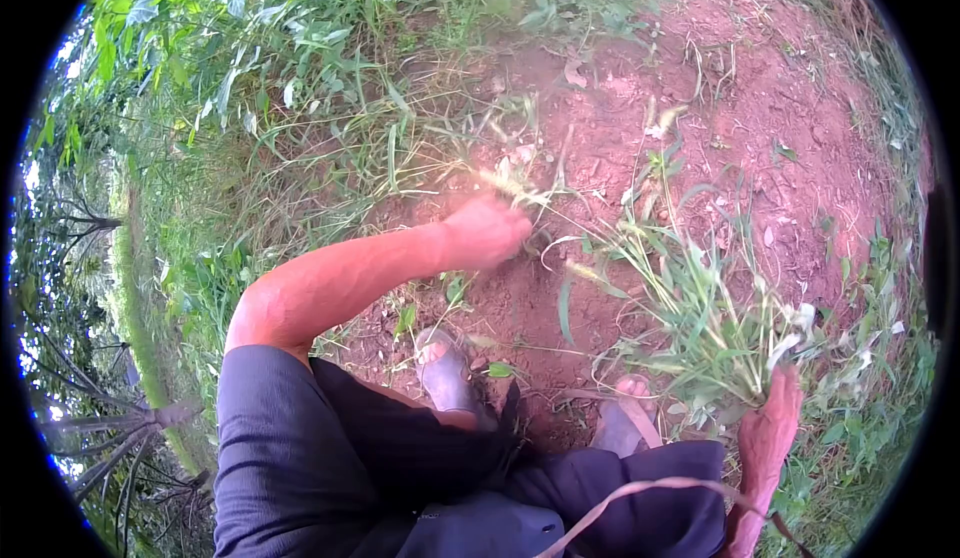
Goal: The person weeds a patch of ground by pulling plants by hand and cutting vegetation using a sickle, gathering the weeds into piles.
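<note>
My left hand [490,233] is closed in a fist low over the reddish soil, slightly smeared by motion. What it grips is hidden; pale grass blades and a seed head [510,186] show right at its knuckles. On the right, beside my knee, my right hand [772,406] is wrapped round the lower end of a bunch of pulled grass [705,308]. The bunch's long green blades and stems fan out up and left across the soil. Some fingers of the right hand are hidden behind the stems.
My feet in grey shoes [447,373] stand on the reddish soil [600,168] below the hands. Dense green weeds [330,68] grow at upper left, more low plants [850,398] at right. A tan strap [640,486] crosses my dark trousers. Trees stand far left.
</note>
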A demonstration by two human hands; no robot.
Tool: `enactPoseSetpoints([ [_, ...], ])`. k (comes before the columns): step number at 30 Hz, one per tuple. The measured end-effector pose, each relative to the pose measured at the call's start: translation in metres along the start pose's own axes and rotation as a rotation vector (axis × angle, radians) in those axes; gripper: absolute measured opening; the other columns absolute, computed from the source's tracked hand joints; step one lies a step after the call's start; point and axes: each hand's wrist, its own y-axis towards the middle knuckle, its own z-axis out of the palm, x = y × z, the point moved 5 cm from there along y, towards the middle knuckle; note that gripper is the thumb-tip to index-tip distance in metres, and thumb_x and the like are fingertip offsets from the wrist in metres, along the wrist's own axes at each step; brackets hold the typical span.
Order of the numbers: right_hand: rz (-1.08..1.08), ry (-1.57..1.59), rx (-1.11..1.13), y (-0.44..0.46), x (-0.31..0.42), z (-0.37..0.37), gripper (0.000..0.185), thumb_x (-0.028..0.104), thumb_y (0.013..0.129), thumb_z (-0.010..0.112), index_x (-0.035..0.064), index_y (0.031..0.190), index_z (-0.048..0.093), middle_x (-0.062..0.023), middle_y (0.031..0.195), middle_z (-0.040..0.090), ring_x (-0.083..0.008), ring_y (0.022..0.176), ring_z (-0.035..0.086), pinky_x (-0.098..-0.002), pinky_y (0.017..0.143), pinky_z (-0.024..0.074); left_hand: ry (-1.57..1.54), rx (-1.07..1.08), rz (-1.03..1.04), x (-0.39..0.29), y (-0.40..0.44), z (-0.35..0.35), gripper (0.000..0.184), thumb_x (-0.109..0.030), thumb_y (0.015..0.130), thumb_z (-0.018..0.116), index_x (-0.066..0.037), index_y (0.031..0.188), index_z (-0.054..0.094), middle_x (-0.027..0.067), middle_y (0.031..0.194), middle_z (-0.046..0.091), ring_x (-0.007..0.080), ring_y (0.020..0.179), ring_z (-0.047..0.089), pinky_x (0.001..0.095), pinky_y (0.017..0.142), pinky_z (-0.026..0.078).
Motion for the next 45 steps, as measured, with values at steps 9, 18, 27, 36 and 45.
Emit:
enactPoseSetpoints([
  [9, -0.135, 0.144, -0.484, -0.074, -0.007, 0.019, 0.048, 0.0, 0.084, 0.057, 0.0022, 0.131, 0.048, -0.0201, 0.129, 0.052, -0.0312, 0.118, 0.053, -0.0412, 0.091, 0.0498, 0.095, -0.317, -0.638, 0.139, -0.015, -0.044, 0.087, -0.042, 0.079, 0.067, -0.01, 0.146, 0.021, 0.0248, 0.147, 0.026, 0.0401, 0.138, 0.025, 0.0536, 0.11, 0.024],
  [18, 0.169, 0.392, -0.099, -0.095, -0.02, 0.062, 0.043, 0.005, 0.086, 0.056, 0.002, 0.128, 0.048, -0.0176, 0.118, 0.054, -0.0278, 0.105, 0.055, -0.037, 0.081, 0.0498, -0.399, -0.413, -1.078, 0.229, -0.064, -0.013, 0.1, -0.031, 0.073, 0.069, -0.007, 0.148, 0.007, 0.0354, 0.141, 0.028, 0.0478, 0.115, 0.051, 0.0475, 0.095, 0.045],
  [27, 0.2, 0.727, 0.167, -0.037, 0.033, 0.07, 0.038, 0.009, 0.088, 0.055, 0.0017, 0.125, 0.048, -0.015, 0.106, 0.056, -0.0244, 0.093, 0.057, -0.0329, 0.07, 0.0498, -0.715, -0.598, -1.093, 0.271, -0.07, 0.048, 0.053, -0.04, 0.085, 0.052, 0.009, 0.105, 0.062, 0.0303, 0.101, 0.062, 0.0415, 0.108, 0.057, 0.0444, 0.093, 0.044],
  [36, 0.246, 0.988, 0.318, -0.014, 0.066, 0.086, 0.035, 0.014, 0.09, 0.054, 0.0015, 0.122, 0.049, -0.0125, 0.095, 0.058, -0.021, 0.08, 0.06, -0.0288, 0.06, 0.0498, -0.804, -0.239, -0.393, 0.103, -0.124, 0.038, 0.046, -0.042, 0.092, 0.043, -0.004, 0.113, 0.057, 0.0206, 0.095, 0.066, 0.0275, 0.085, 0.066, 0.0435, 0.071, 0.054],
  [45, 0.214, 1.13, 0.379, 0.022, 0.093, 0.07, 0.032, 0.019, 0.092, 0.053, 0.0012, 0.119, 0.049, -0.01, 0.083, 0.06, -0.0176, 0.068, 0.062, -0.0246, 0.05, 0.0498, -0.192, -0.534, -0.636, -0.002, -0.115, 0.088, 0.043, -0.01, 0.076, 0.06, 0.001, 0.115, 0.048, 0.0162, 0.113, 0.049, 0.0301, 0.111, 0.047, 0.0445, 0.078, 0.048],
])
